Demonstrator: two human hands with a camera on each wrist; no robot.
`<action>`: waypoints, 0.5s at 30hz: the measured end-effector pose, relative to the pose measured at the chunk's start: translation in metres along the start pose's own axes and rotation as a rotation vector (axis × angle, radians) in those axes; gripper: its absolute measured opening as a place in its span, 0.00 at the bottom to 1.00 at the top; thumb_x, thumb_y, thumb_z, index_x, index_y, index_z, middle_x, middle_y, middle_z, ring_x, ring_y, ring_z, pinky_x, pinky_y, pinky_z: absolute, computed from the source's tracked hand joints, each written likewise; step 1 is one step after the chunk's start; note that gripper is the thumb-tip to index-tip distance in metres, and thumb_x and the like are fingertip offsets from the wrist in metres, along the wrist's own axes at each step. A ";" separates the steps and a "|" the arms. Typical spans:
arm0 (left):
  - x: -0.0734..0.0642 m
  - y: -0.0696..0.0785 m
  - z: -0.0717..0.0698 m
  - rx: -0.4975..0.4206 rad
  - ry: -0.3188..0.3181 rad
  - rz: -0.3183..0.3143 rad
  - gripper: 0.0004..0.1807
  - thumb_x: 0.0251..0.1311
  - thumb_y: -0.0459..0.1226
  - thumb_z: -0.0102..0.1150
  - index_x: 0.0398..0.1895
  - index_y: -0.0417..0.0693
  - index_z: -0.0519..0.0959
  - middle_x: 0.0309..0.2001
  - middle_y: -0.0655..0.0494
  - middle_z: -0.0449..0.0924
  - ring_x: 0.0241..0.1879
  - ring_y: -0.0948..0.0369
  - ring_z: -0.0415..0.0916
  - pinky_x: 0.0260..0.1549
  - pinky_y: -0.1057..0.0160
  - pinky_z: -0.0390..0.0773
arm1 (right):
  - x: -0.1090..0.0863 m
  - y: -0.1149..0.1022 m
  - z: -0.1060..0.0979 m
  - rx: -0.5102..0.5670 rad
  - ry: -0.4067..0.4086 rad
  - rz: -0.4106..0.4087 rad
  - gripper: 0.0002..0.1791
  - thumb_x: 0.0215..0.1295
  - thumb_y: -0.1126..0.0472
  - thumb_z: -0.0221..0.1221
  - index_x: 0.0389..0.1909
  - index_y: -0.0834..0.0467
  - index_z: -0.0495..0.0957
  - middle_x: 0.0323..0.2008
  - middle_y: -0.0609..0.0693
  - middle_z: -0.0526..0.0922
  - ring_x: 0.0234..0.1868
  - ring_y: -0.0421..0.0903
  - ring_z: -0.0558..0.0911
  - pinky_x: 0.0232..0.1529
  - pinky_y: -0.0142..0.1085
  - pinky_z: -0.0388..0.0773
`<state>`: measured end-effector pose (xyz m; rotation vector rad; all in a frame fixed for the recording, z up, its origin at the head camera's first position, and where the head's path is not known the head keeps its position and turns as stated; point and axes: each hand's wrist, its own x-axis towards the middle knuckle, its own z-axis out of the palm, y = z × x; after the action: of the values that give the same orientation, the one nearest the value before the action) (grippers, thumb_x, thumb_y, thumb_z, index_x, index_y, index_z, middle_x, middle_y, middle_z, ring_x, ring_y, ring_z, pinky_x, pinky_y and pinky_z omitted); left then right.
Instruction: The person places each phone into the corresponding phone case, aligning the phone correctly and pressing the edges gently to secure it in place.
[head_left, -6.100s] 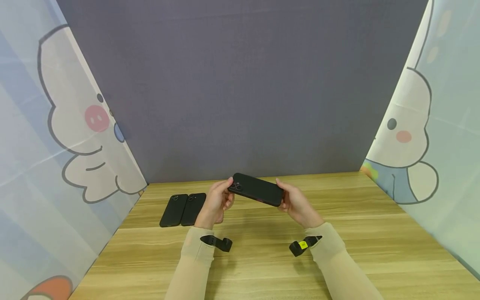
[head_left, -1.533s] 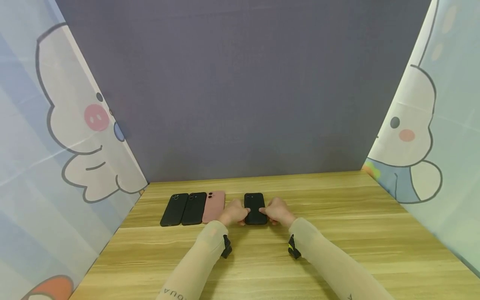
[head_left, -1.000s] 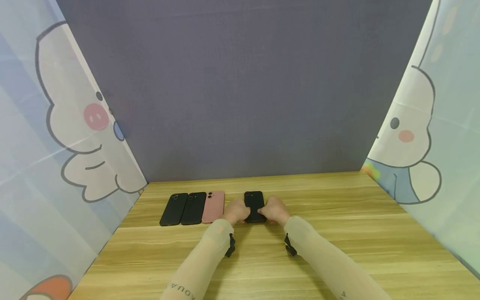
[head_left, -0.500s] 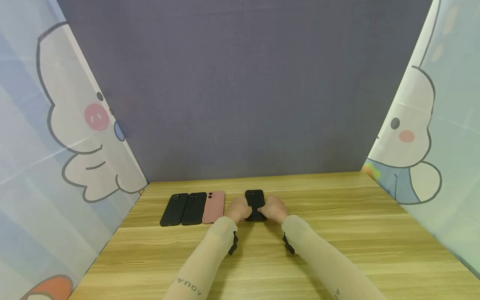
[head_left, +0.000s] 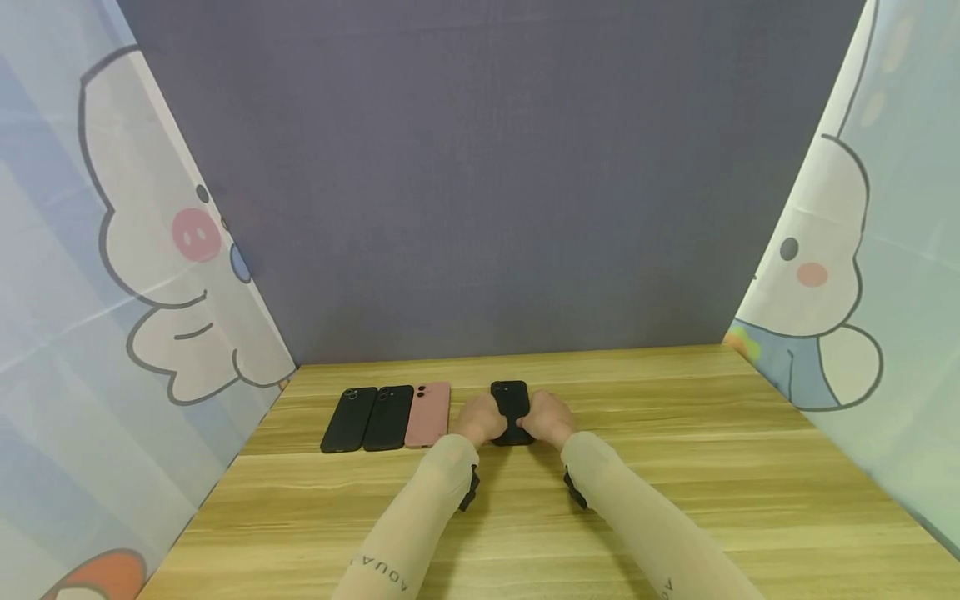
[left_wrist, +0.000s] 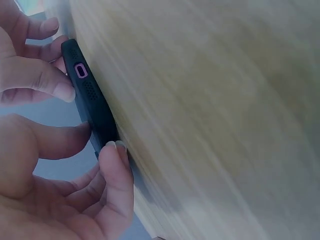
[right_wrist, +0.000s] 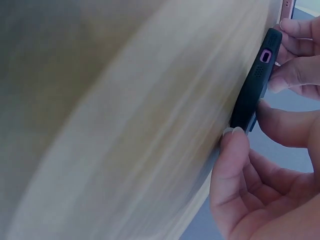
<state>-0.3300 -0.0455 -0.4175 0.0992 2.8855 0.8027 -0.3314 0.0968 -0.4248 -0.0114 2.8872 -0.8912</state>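
Note:
A phone in a black case lies camera side up on the table, its long sides pointing toward the back. My left hand pinches its left edge and my right hand pinches its right edge, thumbs on top. In the left wrist view, the black-cased phone shows a pink-rimmed charging port in its end, and its underside is close to the wood. From the right wrist view, fingertips of my right hand curl at the lower edge of the case.
Left of my hands, a pink phone and two black phones, the inner one and the outer one, lie side by side. A grey panel stands along the back of the wooden table. Cartoon curtains hang on both sides.
Earlier both hands held the black-cased phone sideways above the table. It has since been turned, lowered right of the pink phone, and slid slightly toward the back. Both hands still grip it.

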 end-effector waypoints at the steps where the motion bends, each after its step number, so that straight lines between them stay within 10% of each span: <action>1: 0.000 0.000 0.000 -0.001 0.003 0.000 0.10 0.69 0.34 0.60 0.43 0.33 0.82 0.29 0.46 0.78 0.24 0.54 0.73 0.25 0.58 0.73 | 0.000 0.000 0.000 -0.002 0.001 -0.005 0.13 0.66 0.56 0.68 0.28 0.60 0.80 0.25 0.53 0.78 0.21 0.47 0.74 0.24 0.37 0.70; 9: -0.003 -0.007 -0.002 -0.037 -0.003 0.024 0.17 0.68 0.36 0.62 0.52 0.31 0.80 0.37 0.43 0.81 0.28 0.52 0.76 0.28 0.56 0.75 | -0.004 0.003 0.001 0.029 0.002 -0.029 0.12 0.67 0.57 0.67 0.28 0.60 0.79 0.25 0.53 0.79 0.22 0.47 0.76 0.24 0.37 0.71; 15: -0.010 -0.013 -0.015 -0.031 -0.025 0.045 0.15 0.73 0.40 0.57 0.33 0.35 0.81 0.22 0.51 0.71 0.16 0.58 0.64 0.19 0.60 0.66 | -0.004 0.005 -0.003 0.070 -0.006 -0.084 0.12 0.71 0.58 0.62 0.29 0.60 0.79 0.19 0.51 0.78 0.18 0.45 0.76 0.21 0.35 0.70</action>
<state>-0.3226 -0.0650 -0.4103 0.1698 2.8557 0.8473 -0.3273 0.1028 -0.4242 -0.1298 2.8670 -1.0035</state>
